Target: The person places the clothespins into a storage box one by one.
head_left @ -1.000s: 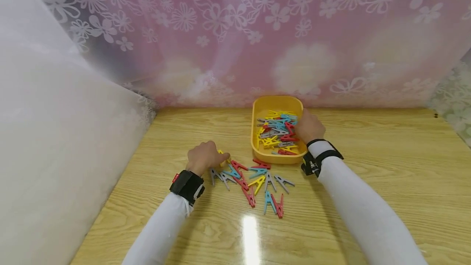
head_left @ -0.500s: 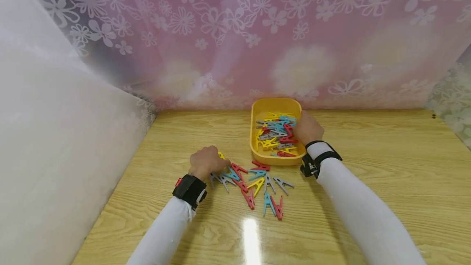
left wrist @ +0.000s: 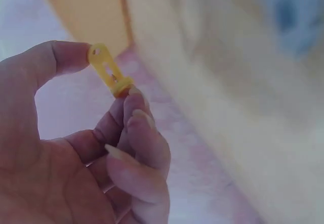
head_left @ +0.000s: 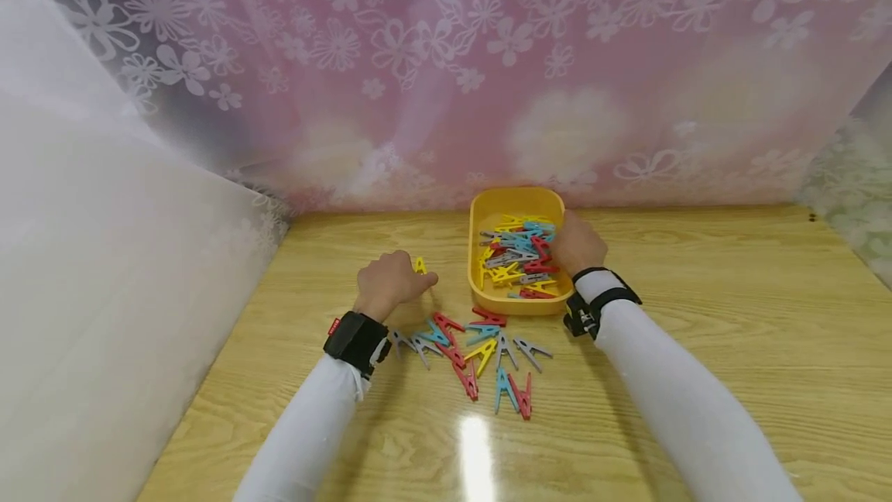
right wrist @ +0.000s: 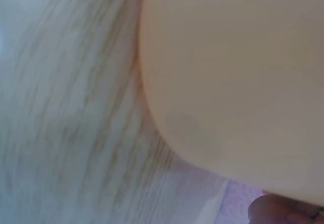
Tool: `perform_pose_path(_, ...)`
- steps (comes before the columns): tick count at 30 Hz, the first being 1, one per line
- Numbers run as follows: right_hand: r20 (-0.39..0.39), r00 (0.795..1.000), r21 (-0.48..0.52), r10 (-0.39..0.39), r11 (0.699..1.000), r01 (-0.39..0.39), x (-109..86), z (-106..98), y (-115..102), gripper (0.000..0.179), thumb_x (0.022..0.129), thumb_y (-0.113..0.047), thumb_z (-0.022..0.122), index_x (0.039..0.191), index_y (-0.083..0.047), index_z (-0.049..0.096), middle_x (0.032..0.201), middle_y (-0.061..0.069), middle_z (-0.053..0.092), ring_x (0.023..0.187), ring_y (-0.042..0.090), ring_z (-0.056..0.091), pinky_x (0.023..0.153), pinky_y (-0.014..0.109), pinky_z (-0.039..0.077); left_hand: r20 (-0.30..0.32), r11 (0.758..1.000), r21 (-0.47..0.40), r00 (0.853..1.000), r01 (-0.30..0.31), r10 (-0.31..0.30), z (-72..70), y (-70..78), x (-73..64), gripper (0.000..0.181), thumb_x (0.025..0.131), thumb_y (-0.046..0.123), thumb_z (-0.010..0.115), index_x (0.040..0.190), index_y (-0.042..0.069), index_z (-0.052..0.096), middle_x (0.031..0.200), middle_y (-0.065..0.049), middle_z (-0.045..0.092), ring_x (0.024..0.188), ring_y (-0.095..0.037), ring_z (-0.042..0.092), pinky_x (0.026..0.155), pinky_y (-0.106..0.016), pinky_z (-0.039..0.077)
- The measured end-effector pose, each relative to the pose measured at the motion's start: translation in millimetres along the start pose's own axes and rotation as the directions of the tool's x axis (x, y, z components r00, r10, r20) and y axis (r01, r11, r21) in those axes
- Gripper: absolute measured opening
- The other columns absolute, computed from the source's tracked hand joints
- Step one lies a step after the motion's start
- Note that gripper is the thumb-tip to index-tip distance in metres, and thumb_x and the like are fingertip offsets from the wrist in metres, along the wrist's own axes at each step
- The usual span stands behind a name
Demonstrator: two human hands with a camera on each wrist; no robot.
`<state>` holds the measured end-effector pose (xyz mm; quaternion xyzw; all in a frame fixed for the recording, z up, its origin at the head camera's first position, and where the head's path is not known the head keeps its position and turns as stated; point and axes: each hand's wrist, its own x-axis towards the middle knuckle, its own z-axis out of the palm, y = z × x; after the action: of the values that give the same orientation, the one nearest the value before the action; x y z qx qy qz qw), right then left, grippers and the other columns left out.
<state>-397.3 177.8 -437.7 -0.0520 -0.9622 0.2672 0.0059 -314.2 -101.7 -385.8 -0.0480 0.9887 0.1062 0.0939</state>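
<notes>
My left hand [head_left: 390, 283] pinches a yellow clothespin [left wrist: 107, 68] between thumb and fingertips, over the table to the left of the basket. In the head view the clothespin's tip shows just past the knuckles. At its right side, my right hand [head_left: 578, 242] grips the yellow plastic basket [head_left: 519, 306], which holds a heap of red, yellow, blue and grey clothespins [head_left: 519, 258]. The right wrist view shows mostly the basket's outer wall [right wrist: 228, 82], with a fingertip [right wrist: 268, 210] at its lower edge; the other fingers are hidden.
Several loose clothespins, among them a yellow one [head_left: 482, 355], a red one [head_left: 520, 397] and a grey one [head_left: 533, 351], lie in front of the basket on the wooden table [head_left: 697, 316]. A pink flowered curtain [head_left: 446, 99] hangs behind, a white sheet [head_left: 104, 269] at the left.
My left hand has risen away from the loose clothespins with the yellow clothespin, moving slightly toward the back. My right hand stays on the basket.
</notes>
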Motion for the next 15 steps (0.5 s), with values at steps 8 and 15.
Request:
perform_pose_path(8,-0.023,1.0,-0.028,-0.014,1.0,0.013,1.3,0,5,0.032,0.09,-0.012,0.058,0.119,-0.001,0.05,0.105,0.021,0.063,0.091,0.038,0.062,0.076,0.057,0.049,-0.086,0.995,-0.024,0.991,-0.1,0.098,-23.3,50.3,12.0,0.046,0.086,0.055,0.057,0.071,0.012,0.053,0.058,0.0,0.035,0.051,-0.018,0.038,0.048,-0.032,0.022)
perform_pose_path(15,-0.012,1.0,-0.022,0.003,1.0,-0.003,-0.1,1,2,0.034,0.089,-0.012,0.063,0.119,-0.002,0.05,0.107,0.02,0.063,0.093,0.038,0.062,0.078,0.057,0.049,-0.153,0.97,-0.073,0.964,-0.23,0.217,-27.8,91.9,21.4,0.046,0.085,0.053,0.062,0.115,0.018,0.06,0.066,0.0,0.045,0.052,-0.018,0.044,0.044,-0.03,0.023)
